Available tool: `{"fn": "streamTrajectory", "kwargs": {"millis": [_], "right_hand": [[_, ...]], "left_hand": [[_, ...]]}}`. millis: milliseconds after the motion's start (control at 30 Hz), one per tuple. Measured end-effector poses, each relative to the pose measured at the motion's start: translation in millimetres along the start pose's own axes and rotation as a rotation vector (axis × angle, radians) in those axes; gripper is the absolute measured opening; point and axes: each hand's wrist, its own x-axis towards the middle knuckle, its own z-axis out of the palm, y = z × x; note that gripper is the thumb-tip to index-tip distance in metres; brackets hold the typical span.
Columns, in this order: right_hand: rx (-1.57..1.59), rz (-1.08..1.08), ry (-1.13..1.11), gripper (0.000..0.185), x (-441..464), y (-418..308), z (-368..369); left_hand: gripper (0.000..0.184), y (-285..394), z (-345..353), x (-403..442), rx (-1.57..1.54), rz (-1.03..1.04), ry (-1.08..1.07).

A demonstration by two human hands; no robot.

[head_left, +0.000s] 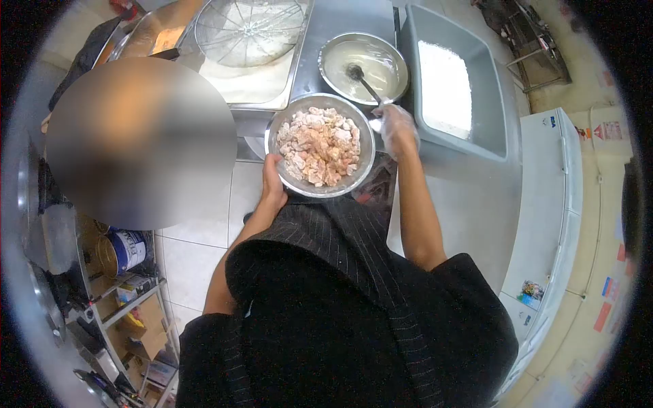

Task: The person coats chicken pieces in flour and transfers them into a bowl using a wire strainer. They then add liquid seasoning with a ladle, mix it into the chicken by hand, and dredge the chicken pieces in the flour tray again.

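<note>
A steel mixing bowl (368, 146) with flour-dusted chunks of raw meat (318, 146) is in front of my body. My bare left hand (273, 183) grips its near left rim, thumb at the edge and the other fingers hidden beneath. My right hand (398, 129), in a clear plastic glove, is closed around the handle end of a dark ladle (368, 86). The ladle's head dips into a second steel bowl (403, 83) of pale, cloudy liquid, just beyond the meat bowl.
A grey plastic tub (493, 102) with white powder stands to the right. At the back left, a wire strainer (248, 30) rests over a tray of flour (252, 85). A steel counter (469, 197) extends right, beside a white freezer (544, 183). Shelves (129, 309) stand at lower left.
</note>
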Motion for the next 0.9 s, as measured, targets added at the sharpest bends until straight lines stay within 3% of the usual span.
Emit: {"fn": "streamTrajectory", "kwargs": {"millis": [33, 100, 167, 233, 333, 400, 467, 567, 600, 700, 800, 833, 900], "right_hand": [[-0.004, -0.007, -0.006, 0.027, 0.9, -0.1, -0.7], [0.485, 0.479, -0.138, 0.023, -3.5, -2.0, -4.3], [0.468, 0.519, -0.156, 0.021, -16.8, -1.3, -12.0], [0.512, 0.465, -0.178, 0.022, -35.2, 2.3, -21.8], [0.402, 0.358, -0.242, 0.024, -62.0, 12.2, -41.0], [0.307, 0.280, -0.268, 0.025, -78.3, 14.7, -45.0], [-0.084, -0.183, -0.211, 0.027, -89.5, 16.4, -42.6], [-0.250, -0.212, -0.076, 0.030, -104.1, 9.1, -26.8], [-0.421, -0.410, 0.025, 0.032, -100.4, 10.7, -22.4], [-0.181, -0.219, 0.226, 0.028, -87.2, 5.8, -6.7], [-0.228, -0.097, 0.086, 0.028, -56.5, -10.5, -10.2], [-0.224, -0.097, 0.101, 0.028, -36.4, 1.2, -8.8], [-0.573, -0.381, 0.115, 0.029, 3.3, 34.3, -5.0]], "left_hand": [[0.058, -0.2, -1.5, 2.0, -0.008, 0.004, 0.003], [0.057, 1.4, -1.0, -0.5, 0.012, -0.010, 0.009], [0.057, 3.4, 0.4, -2.6, 0.004, -0.020, 0.003], [0.057, 1.2, -2.2, -0.3, -0.005, -0.030, 0.005], [0.042, -4.6, -6.9, 9.4, -0.046, 0.025, 0.015], [0.047, -6.2, -10.5, 12.6, -0.017, 0.024, 0.021], [0.049, -6.9, -12.1, 13.3, 0.031, 0.038, 0.023], [0.049, -5.6, -9.5, 12.3, -0.028, 0.003, -0.004], [0.050, -4.8, -9.8, 11.8, -0.017, -0.005, -0.006], [0.052, -0.1, -3.7, 3.8, -0.009, 0.006, -0.024], [0.053, 0.6, -2.7, 2.1, 0.026, 0.005, 0.022], [0.053, 1.4, -1.1, -0.4, 0.033, 0.007, 0.008], [0.053, 7.3, 5.4, -7.4, 0.014, -0.024, 0.005]]}}
